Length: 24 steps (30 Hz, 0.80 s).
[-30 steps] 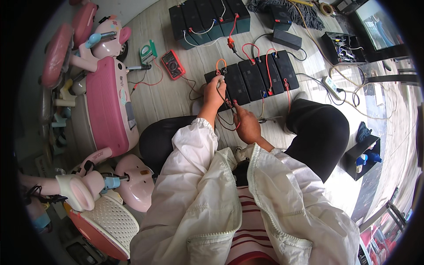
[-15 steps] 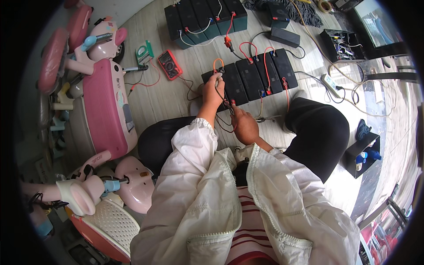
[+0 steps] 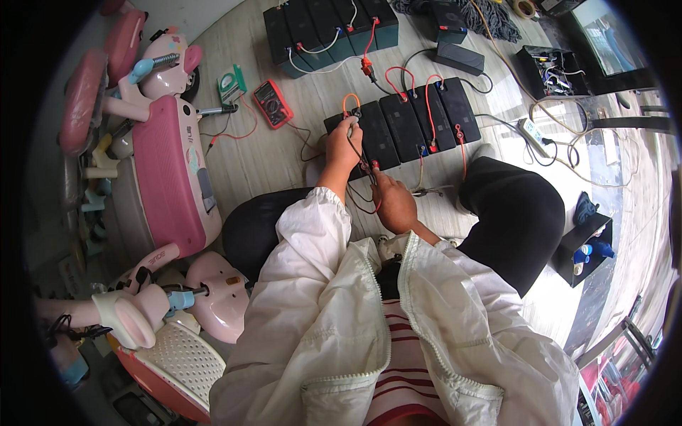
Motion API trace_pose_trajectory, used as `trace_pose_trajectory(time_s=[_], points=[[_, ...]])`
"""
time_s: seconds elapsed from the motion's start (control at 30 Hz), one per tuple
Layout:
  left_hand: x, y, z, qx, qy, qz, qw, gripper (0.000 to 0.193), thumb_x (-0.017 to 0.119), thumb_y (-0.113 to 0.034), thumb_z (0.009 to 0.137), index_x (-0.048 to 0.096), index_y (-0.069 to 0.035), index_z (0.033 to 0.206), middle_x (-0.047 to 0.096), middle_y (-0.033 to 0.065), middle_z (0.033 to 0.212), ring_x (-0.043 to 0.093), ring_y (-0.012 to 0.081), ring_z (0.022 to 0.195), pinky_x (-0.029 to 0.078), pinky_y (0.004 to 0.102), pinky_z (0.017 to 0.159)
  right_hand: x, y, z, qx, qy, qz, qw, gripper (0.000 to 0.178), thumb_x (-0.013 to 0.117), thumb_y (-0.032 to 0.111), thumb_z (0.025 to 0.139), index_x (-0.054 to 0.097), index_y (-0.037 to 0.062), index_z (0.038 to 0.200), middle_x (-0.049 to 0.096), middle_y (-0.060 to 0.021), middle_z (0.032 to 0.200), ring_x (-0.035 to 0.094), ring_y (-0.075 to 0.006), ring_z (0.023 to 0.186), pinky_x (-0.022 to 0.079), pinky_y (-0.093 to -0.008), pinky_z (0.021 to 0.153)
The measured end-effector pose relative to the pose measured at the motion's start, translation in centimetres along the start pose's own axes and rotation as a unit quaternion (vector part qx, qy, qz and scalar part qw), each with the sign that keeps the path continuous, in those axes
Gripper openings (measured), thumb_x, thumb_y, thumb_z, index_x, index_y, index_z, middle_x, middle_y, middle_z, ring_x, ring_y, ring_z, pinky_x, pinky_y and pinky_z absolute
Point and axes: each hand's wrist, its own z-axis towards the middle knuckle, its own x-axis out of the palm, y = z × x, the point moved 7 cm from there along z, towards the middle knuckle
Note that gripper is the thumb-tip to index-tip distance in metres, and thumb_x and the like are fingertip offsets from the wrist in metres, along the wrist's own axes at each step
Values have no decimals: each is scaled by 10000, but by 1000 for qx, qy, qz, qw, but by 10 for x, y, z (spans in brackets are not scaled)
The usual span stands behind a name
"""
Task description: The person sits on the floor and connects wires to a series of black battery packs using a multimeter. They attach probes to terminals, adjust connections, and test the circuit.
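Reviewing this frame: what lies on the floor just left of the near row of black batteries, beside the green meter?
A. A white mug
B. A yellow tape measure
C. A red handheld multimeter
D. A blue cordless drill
C: a red multimeter lies flat on the floor between the green meter and the near row of black batteries, with a thin red lead trailing from it.

Eight black batteries (image 3: 405, 124); two multimeters (image 3: 272, 103)
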Motion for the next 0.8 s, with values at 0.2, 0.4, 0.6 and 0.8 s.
trace_pose_trajectory(time_s=[0.2,0.4,0.6,0.8], points=[[0,-4,0,8,-9,13,1000,269,555,-198,891,655,-35,1080,673,219,930,661,354,883,521,395,782,-1,2,0,0,6,4,1000,385,527,183,925,504,28,1277,644,-172,1080,613,-389,922,495,-471,791],[1,-2,2,15,-11,20,1000,267,555,-203,890,659,-36,1071,672,220,899,660,360,865,521,405,767,-1,3,0,1,6,8,1000,384,524,185,928,503,41,1282,642,-172,1088,608,-391,939,492,-468,805],[2,-1,3,19,-14,24,999,261,557,-203,889,661,-42,1065,670,217,881,657,364,848,520,411,755,1,1,0,-3,6,12,1000,391,521,189,930,497,45,1293,637,-171,1113,603,-387,965,490,-463,824],[1,-1,2,21,-16,17,1000,253,558,-200,888,665,-49,1061,672,212,876,657,362,843,519,412,750,0,2,0,2,19,7,1000,398,522,187,930,488,44,1300,634,-175,1119,602,-389,967,490,-462,825]])
